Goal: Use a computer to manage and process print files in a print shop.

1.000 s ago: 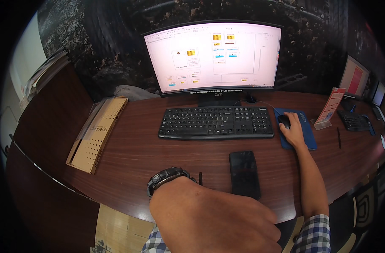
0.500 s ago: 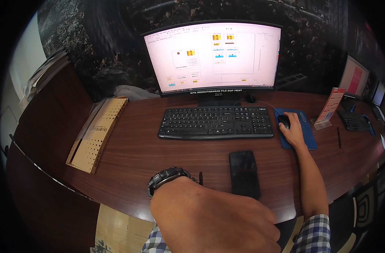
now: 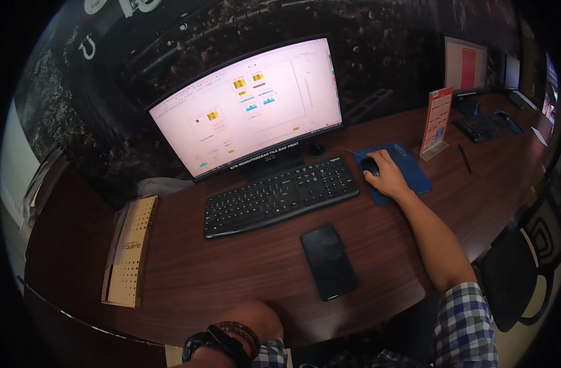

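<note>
My right hand [image 3: 389,175] is curled over a black computer mouse [image 3: 370,166] on a blue mouse pad [image 3: 409,172]. My left arm bends at the lower edge, with a black wristwatch [image 3: 214,345] and a brown bracelet [image 3: 242,337] at the wrist. The left hand itself is cut off below the picture. A black keyboard [image 3: 283,196] lies left of the mouse, in front of a lit monitor [image 3: 250,104] showing a page layout with small yellow and blue pictures. Nearer to me, a dark smartphone [image 3: 329,262] rests on the desk.
A flat cardboard box [image 3: 131,257] lies on the left of the brown desk [image 3: 391,245]. To the right stand a red-and-white desk calendar [image 3: 436,122], a black pen [image 3: 464,159], a second keyboard [image 3: 483,127] and a second monitor [image 3: 466,64]. A chair [image 3: 507,276] stands at lower right.
The view has turned right and tilted. My left hand, a large closed shape in front of the desk before, has dropped out at the lower edge. My right hand stays on the mouse.
</note>
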Demonstrator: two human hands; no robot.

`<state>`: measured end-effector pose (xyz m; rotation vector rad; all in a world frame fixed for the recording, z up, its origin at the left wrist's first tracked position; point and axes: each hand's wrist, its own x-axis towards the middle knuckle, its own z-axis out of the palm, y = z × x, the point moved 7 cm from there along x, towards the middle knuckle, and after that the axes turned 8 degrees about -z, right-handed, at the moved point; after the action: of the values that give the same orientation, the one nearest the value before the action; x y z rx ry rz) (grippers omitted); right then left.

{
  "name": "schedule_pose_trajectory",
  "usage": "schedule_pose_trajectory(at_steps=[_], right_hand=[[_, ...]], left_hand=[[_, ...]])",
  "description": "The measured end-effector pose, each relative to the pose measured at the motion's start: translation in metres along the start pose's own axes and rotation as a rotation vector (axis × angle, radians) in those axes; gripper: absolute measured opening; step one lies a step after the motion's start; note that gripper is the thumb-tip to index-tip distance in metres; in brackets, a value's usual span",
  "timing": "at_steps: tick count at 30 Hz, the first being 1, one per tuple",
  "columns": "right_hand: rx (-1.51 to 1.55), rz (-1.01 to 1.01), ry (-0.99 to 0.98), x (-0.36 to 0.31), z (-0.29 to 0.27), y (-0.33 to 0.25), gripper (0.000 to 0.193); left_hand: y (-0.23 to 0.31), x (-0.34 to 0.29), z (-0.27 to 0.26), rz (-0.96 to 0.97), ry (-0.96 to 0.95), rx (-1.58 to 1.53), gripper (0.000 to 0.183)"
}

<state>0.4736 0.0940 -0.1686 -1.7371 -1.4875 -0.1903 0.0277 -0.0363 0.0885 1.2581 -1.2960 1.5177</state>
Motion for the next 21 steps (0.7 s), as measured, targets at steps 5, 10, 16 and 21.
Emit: schedule_pose_trajectory(at_steps=[5,10,16,21], right_hand=[[-0.022,0.002,-0.005,0.002,0.002,-0.004,0.055],[-0.003,-0.001,0.009,0.007,-0.003,-0.006,0.053],[-0.003,-0.039,0.002,0.008,0.005,-0.009,0.053],[-0.016,-0.008,-0.013,0.001,-0.003,0.004,0.053]], left_hand=[[-0.001,-0.007,0.001,-0.005,0.036,0.000,0.022],[-0.001,-0.017,-0.008,-0.033,0.084,0.023,0.022],[0.002,-0.022,-0.011,-0.048,0.091,0.069,0.022],[0.010,-0.018,-0.016,-0.084,0.081,0.121,0.022]])
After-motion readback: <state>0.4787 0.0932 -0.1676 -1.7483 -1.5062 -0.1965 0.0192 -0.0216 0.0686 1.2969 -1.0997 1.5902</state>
